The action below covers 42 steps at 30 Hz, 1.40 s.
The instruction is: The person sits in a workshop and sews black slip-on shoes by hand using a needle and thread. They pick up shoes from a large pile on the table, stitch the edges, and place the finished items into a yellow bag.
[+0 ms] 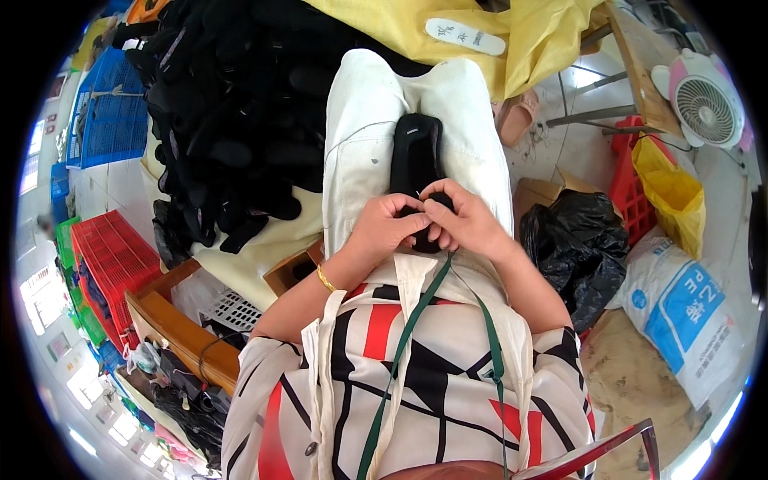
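Note:
A black slipper (416, 152) lies lengthwise on the white cloth (356, 120) over my lap, its far end pointing away from me. My left hand (382, 222) is closed at the slipper's near end, thumb and fingers pinched together. Close beside it, my right hand (466, 220) is closed on the same end, its fingertips almost meeting the left ones. Whether a small thing sits between the fingertips is hidden. A green cord (416, 314) loops down from my neck area and runs up to just below my hands.
A big heap of black slippers (232, 104) lies to the left on pale cloth. A white sole-shaped piece (466, 36) rests on yellow sheeting (536, 48) ahead. A wooden drawer (180, 320), red crate (116, 268), black bag (576, 244), white sack (680, 308) and fan (706, 100) stand around.

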Each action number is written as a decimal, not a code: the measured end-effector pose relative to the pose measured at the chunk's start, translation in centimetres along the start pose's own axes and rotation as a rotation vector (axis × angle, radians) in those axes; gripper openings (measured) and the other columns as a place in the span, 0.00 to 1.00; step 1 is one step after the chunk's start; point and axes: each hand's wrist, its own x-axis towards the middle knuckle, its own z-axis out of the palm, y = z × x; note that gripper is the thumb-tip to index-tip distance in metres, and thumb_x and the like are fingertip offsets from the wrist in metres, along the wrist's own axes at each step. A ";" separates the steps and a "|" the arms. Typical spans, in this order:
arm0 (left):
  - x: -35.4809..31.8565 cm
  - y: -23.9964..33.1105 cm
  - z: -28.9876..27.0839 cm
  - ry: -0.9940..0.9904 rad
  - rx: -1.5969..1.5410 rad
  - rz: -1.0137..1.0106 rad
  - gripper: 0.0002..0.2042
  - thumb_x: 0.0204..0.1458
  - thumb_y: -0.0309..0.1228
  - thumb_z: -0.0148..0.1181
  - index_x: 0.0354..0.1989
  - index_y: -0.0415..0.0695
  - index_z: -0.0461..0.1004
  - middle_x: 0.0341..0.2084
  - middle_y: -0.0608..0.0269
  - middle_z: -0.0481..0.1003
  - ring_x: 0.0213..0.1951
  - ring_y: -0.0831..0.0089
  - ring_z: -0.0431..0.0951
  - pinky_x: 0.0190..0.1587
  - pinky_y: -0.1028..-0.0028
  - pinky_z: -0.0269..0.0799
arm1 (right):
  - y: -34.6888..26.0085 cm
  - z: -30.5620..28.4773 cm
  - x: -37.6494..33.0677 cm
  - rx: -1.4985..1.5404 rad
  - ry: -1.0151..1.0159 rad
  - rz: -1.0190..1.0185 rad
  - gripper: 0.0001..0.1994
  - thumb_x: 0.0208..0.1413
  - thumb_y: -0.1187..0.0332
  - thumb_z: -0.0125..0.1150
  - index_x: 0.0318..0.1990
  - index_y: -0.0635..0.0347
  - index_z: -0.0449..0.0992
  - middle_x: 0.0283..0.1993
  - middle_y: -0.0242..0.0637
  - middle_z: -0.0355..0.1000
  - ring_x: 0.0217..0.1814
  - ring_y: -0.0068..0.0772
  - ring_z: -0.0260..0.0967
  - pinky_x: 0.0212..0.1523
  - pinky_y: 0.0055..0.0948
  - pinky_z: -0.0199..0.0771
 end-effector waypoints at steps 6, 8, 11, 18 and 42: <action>-0.2 -0.5 -0.3 -0.075 0.042 0.065 0.10 0.54 0.31 0.66 0.40 0.40 0.77 0.26 0.69 0.76 0.24 0.84 0.73 0.26 0.82 0.70 | 2.0 -2.7 2.7 -0.417 0.112 -0.522 0.15 0.67 0.59 0.55 0.38 0.64 0.76 0.25 0.26 0.71 0.22 0.20 0.66 0.22 0.21 0.68; -0.2 -0.1 -0.9 -0.119 0.088 0.092 0.09 0.54 0.30 0.64 0.40 0.40 0.77 0.26 0.70 0.75 0.24 0.84 0.73 0.26 0.82 0.71 | 3.5 -2.2 4.3 -0.482 -0.019 -0.658 0.15 0.67 0.60 0.55 0.35 0.63 0.76 0.24 0.26 0.70 0.21 0.19 0.66 0.21 0.21 0.67; -0.4 1.2 -2.4 -0.145 0.182 0.099 0.07 0.56 0.29 0.62 0.40 0.40 0.76 0.26 0.70 0.75 0.24 0.84 0.73 0.26 0.83 0.70 | 2.9 -0.6 4.0 -0.058 -0.117 -0.125 0.12 0.67 0.61 0.53 0.35 0.58 0.76 0.24 0.27 0.71 0.20 0.16 0.65 0.20 0.18 0.66; -1.5 2.1 -3.4 -0.096 0.347 0.100 0.07 0.53 0.29 0.64 0.38 0.40 0.77 0.24 0.71 0.75 0.25 0.87 0.72 0.25 0.83 0.68 | 3.0 0.5 2.8 0.095 0.091 -0.333 0.09 0.64 0.63 0.58 0.37 0.60 0.76 0.31 0.27 0.73 0.34 0.19 0.71 0.31 0.24 0.72; -2.6 -1.0 -3.2 0.057 1.112 1.008 0.13 0.42 0.24 0.71 0.38 0.49 0.79 0.27 0.67 0.76 0.29 0.66 0.78 0.27 0.70 0.75 | 1.8 -3.3 -5.7 0.735 0.284 -0.398 0.09 0.68 0.64 0.54 0.35 0.57 0.68 0.24 0.22 0.57 0.19 0.14 0.51 0.20 0.16 0.53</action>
